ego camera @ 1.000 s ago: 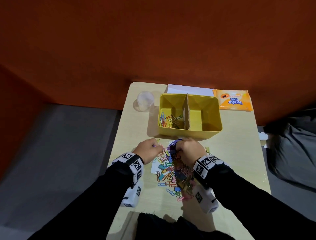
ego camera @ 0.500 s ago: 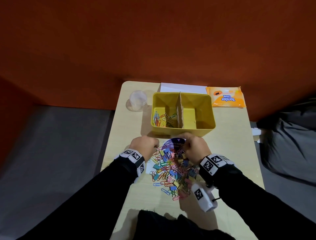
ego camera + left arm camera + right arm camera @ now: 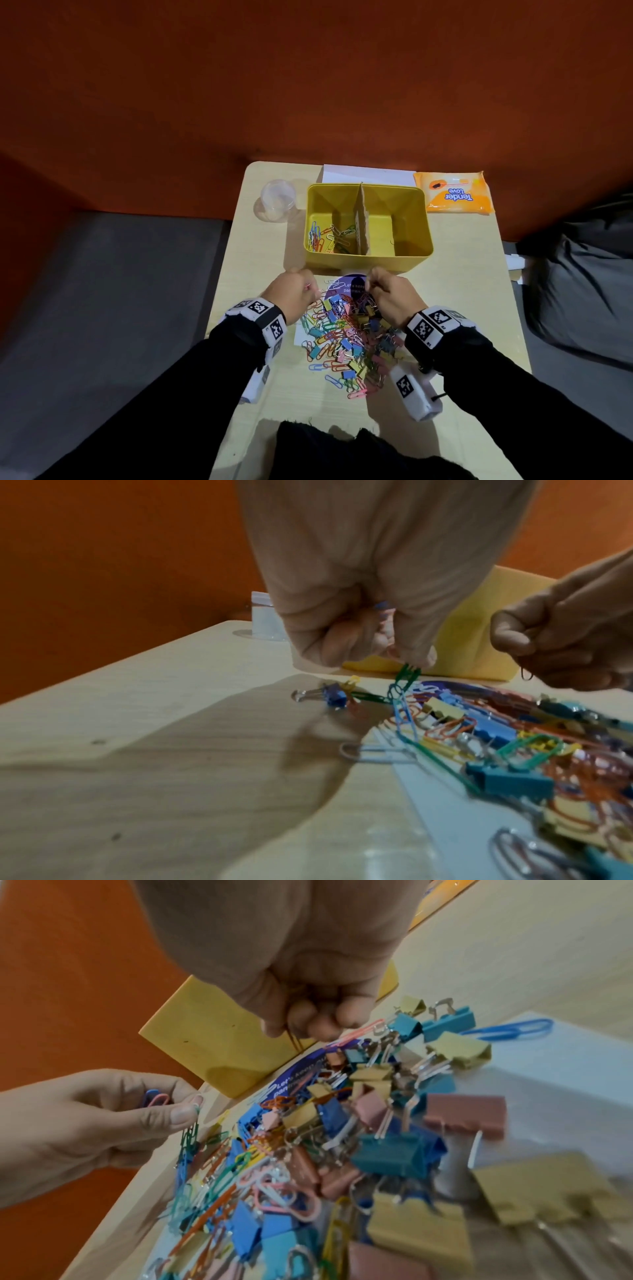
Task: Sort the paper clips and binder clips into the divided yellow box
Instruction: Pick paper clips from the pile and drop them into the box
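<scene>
The divided yellow box [image 3: 368, 265] stands at mid-table with a cardboard divider [image 3: 363, 222]; several paper clips [image 3: 325, 234] lie in its left compartment. A mixed pile of coloured paper clips and binder clips [image 3: 349, 337] lies on the table in front of it. My left hand [image 3: 294, 291] hovers at the pile's left edge and pinches several paper clips [image 3: 405, 673], with green ones dangling from the fingertips [image 3: 192, 1107]. My right hand [image 3: 390, 298] is over the pile's far side, its curled fingers pinching a thin paper clip [image 3: 294, 1039].
A clear plastic cup [image 3: 278, 198] stands left of the box. An orange tissue pack [image 3: 454, 193] and white paper [image 3: 368, 174] lie at the table's back edge. A purple-printed card [image 3: 349, 286] lies under the pile. An orange wall rises behind the table.
Both hands have drawn slightly apart and lifted from the pile, each holding paper clips. The head view has shifted, so the table sits lower in the frame.
</scene>
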Demonstrator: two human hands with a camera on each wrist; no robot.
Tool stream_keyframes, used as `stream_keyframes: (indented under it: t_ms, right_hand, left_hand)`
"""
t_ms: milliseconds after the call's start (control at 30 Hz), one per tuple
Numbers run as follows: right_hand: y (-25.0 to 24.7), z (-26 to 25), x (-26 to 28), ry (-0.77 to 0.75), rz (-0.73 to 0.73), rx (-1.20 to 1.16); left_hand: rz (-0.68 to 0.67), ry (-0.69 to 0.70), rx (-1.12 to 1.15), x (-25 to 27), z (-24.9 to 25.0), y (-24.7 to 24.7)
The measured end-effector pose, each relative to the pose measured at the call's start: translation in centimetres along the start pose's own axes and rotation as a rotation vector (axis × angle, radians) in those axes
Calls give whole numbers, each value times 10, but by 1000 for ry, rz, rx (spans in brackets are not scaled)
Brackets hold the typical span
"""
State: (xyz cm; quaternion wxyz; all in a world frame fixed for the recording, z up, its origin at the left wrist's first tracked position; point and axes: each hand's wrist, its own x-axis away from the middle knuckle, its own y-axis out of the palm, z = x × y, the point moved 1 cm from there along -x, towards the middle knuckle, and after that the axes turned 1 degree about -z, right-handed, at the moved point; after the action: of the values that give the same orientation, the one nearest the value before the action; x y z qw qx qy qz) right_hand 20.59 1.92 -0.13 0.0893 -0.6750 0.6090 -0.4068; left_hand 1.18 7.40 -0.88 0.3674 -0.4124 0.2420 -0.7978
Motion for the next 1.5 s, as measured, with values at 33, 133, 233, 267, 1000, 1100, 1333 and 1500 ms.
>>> stream_keyframes:
  t_ms: [33, 133, 233, 267, 1000, 1100, 1333, 1500]
  right_hand:
    - [0, -1, 1, -5, -15, -30]
    - [0, -4, 5, -62, -40, -29]
    - [-4, -14, 12, -118, -83, -49]
    - [-6, -19, 15, -137, -95, -59]
    - [-51, -88, -21, -147, 161, -136]
    - [-51, -91, -18, -149, 142, -14]
    - [-43, -90, -8, -328, 300, -29]
    - [-9, -66, 8, -456, 91, 158]
  left_hand:
    - [5, -15, 36, 1, -1, -1]
    - [22, -50, 115, 4, -1, -4]
    - [5, -52, 191, 6, -1, -11]
    - [-3, -41, 234, 7, 0, -14]
    - [162, -27, 640, -32, 58, -73]
    - [132, -40, 746, -37, 63, -71]
    - [206, 11, 676, -23, 61, -76]
    - [314, 77, 456, 1, 35, -73]
